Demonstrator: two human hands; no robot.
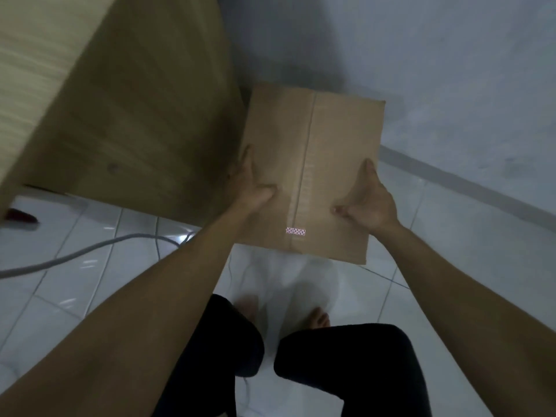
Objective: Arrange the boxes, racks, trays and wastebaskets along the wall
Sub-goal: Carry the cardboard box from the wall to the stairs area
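Both hands hold a closed brown cardboard box (313,164) (a taped seam runs down its top) low over the white tiled floor (451,236), just beside a tall light-wood cabinet (120,115) and near the grey wall (421,70). The left hand (251,191) grips its left edge, thumb on top. The right hand (367,206) clasps the right edge, thumb pressed on top. A grey cable (75,254) lies on the tiles.
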